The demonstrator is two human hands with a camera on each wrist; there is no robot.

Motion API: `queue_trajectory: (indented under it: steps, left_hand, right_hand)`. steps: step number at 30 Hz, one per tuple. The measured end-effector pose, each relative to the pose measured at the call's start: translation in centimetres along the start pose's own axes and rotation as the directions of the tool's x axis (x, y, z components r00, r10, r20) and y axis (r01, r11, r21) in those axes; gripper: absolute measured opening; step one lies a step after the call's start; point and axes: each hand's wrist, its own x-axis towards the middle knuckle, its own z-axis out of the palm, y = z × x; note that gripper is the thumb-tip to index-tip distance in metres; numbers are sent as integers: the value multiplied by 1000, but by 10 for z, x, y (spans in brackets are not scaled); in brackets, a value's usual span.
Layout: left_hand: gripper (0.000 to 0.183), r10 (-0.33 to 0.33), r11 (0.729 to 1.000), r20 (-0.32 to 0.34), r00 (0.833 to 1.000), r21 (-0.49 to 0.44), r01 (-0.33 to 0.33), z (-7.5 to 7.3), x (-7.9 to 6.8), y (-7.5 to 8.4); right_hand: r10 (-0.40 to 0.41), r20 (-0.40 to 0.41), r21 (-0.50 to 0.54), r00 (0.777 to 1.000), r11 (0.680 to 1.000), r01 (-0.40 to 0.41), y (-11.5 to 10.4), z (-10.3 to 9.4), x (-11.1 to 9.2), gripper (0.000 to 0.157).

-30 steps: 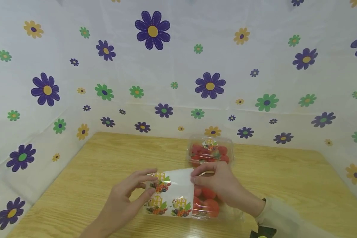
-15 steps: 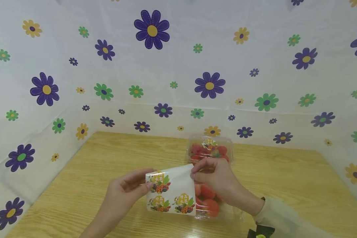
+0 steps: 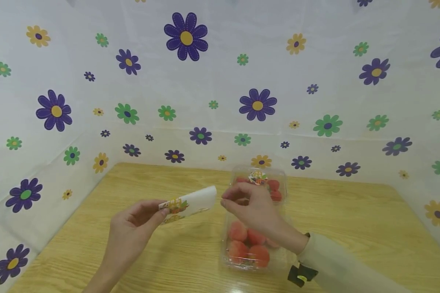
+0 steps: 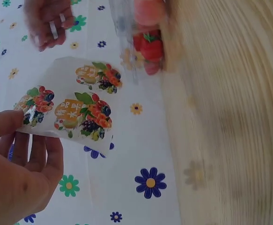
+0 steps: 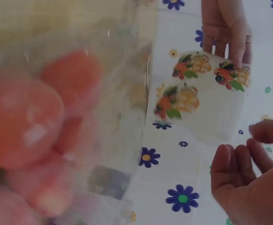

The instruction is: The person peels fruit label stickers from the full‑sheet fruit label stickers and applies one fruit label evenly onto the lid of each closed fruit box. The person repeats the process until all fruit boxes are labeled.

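My left hand (image 3: pixel 132 228) pinches the left edge of a white sheet of fruit stickers (image 3: pixel 187 205), held tilted above the table. In the left wrist view three printed stickers show on the sheet (image 4: pixel 84 101), beside a blank part. My right hand (image 3: pixel 254 207) is off the sheet's right edge, over the front box, with bent fingers and thumb apart; I see nothing between them. Beneath it stands a clear plastic box (image 3: pixel 225 260) with round pinkish-red fruits (image 3: pixel 238 249). Behind is a clear box (image 3: pixel 284 175) of strawberries (image 3: pixel 275 195), a sticker (image 3: pixel 257 177) on its lid.
The boxes stand on a wooden table (image 3: pixel 139 179), right of its middle. A white cloth with printed flowers (image 3: pixel 220 73) rises behind the table and at both sides. A light sleeve with a dark bow (image 3: pixel 302 274) covers my right forearm.
My right hand has let go of the sheet's right edge. The left hand has drawn the sheet leftward and tilted it, so the front box's fruits now show fully.
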Motion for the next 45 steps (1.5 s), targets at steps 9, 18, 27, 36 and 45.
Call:
queue_trajectory:
  steps: [9, 18, 27, 36, 45]
  left_hand:
    - [10, 178, 981, 18, 984, 77, -178, 0, 3, -10]
    - [12, 310, 945, 55, 949, 94, -314, 0, 2, -13]
    - [9, 222, 967, 101, 970, 104, -233, -1, -1, -10]
    - [20, 45, 992, 130, 990, 110, -59, -6, -3, -6]
    - [24, -90, 996, 99, 991, 14, 89, -8, -2, -7]
  right_hand:
    - [-601, 187, -229, 777, 743, 629, -6, 23, 27, 15]
    - [-605, 286, -219, 743, 714, 666, -12, 35, 34, 12]
    - [-599, 270, -187, 754, 735, 651, -12, 42, 35, 3]
    - [-634, 290, -212, 717, 688, 694, -12, 48, 32, 4]
    - [-642, 311, -202, 701, 676, 709, -14, 55, 28, 5]
